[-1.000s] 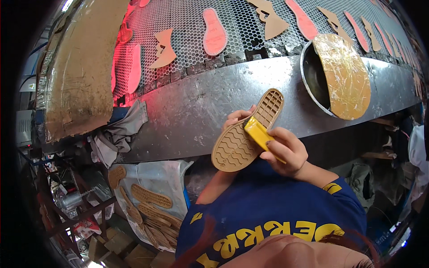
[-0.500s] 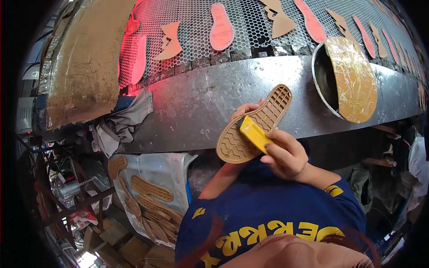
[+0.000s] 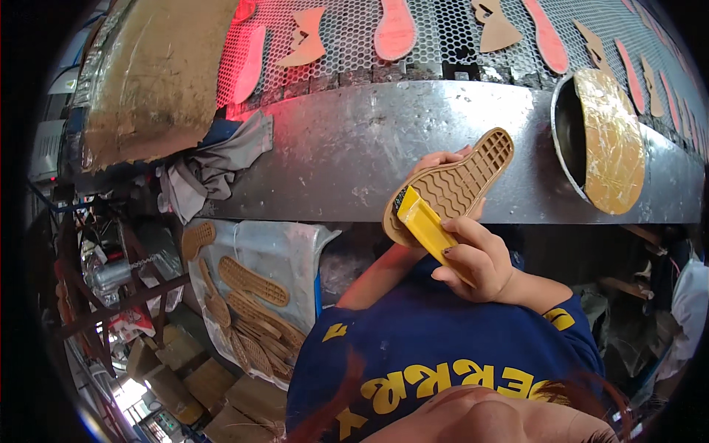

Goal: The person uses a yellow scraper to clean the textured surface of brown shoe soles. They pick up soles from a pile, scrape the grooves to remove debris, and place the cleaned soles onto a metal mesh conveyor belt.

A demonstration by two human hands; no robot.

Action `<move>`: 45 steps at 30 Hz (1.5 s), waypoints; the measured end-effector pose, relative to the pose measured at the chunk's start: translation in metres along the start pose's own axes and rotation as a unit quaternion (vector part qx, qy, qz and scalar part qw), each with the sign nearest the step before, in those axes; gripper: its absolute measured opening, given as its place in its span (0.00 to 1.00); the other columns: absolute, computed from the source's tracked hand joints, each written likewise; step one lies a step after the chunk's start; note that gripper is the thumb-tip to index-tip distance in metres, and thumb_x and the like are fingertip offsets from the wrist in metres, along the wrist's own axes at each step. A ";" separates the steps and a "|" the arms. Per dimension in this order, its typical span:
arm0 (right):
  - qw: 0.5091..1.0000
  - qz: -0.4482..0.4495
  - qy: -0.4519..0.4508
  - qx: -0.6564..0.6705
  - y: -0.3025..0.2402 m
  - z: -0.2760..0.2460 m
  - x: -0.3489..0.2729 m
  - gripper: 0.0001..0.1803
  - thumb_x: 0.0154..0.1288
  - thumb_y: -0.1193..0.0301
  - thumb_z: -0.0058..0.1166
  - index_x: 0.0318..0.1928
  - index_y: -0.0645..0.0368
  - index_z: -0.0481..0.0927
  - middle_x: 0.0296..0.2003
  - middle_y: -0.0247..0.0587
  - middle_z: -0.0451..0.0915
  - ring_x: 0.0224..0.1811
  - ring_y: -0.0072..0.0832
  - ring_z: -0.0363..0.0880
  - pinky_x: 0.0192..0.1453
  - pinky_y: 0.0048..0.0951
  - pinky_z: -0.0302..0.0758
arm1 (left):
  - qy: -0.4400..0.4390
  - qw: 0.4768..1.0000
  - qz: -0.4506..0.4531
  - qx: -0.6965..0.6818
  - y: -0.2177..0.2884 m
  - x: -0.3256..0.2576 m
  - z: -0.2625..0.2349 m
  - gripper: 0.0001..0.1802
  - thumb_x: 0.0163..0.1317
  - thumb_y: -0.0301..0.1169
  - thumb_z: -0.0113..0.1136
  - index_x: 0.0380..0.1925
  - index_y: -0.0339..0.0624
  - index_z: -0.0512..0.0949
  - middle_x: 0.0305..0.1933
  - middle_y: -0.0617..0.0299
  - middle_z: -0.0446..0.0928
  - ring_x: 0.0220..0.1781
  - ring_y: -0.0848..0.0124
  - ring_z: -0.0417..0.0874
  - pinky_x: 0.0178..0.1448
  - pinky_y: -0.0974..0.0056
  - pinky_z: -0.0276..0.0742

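Note:
A tan shoe sole (image 3: 473, 168) with a grid and wavy tread is held tilted over the near edge of the metal bench. My left hand (image 3: 437, 159) grips it from behind; its fingertips show over the far edge and the rest is mostly hidden. Closed around a yellow-handled brush (image 3: 434, 230) is my right hand (image 3: 481, 260). The brush's dark tip lies at the wide end of the sole, by its left rim. Whether the tip presses on the tread or the side edge I cannot tell.
Beyond the metal bench (image 3: 332, 162) runs a mesh conveyor (image 3: 347, 44) carrying pink insoles and tan cut pieces. A round pan with a taped cardboard cover (image 3: 609, 140) stands at right. More soles (image 3: 255, 280) lie on a plastic-covered surface at left, below a grey cloth (image 3: 199, 170).
The whole view has shifted, putting the bench things further right. The sole has tilted, and the brush tip has moved across it to the left rim of the wide end.

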State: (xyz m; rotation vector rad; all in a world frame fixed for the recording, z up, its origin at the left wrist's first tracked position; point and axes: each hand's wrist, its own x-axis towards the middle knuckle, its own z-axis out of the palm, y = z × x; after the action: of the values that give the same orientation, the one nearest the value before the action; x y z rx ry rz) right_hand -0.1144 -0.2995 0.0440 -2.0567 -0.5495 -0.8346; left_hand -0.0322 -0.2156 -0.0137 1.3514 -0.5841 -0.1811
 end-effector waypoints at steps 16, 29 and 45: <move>0.973 0.044 -0.114 0.197 0.007 -0.010 0.003 0.20 0.55 0.75 0.63 0.41 0.58 0.64 0.47 0.63 0.72 0.40 0.50 0.78 0.41 0.38 0.77 | -0.018 0.999 -0.009 -0.035 -0.007 0.001 -0.005 0.39 0.41 0.25 0.72 0.54 0.40 0.60 0.57 0.53 0.69 0.64 0.69 0.69 0.67 0.64 0.63; 0.956 0.130 0.263 0.025 0.039 -0.048 0.001 0.18 0.60 0.85 0.55 0.45 0.61 0.63 0.46 0.53 0.72 0.48 0.34 0.74 0.55 0.30 0.71 | -0.004 0.906 -0.143 -0.399 -0.016 0.005 -0.020 0.38 0.69 0.59 0.32 0.66 0.40 0.55 0.65 0.46 0.63 0.56 0.62 0.74 0.56 0.58 0.75; 0.970 0.196 0.111 -0.087 0.071 -0.006 0.001 0.17 0.50 0.86 0.57 0.42 0.60 0.76 0.33 0.45 0.78 0.33 0.42 0.78 0.34 0.35 0.75 | -0.143 0.751 -0.331 -0.553 -0.020 0.001 -0.031 0.43 0.66 0.64 0.27 0.63 0.35 0.60 0.52 0.38 0.73 0.23 0.69 0.79 0.20 0.72 0.78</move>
State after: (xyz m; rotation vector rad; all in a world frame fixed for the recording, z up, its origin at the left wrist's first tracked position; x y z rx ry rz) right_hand -0.0708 -0.3440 0.0088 -2.0947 0.0571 -0.8805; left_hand -0.0116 -0.1941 -0.0351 0.2771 -0.1194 -1.1483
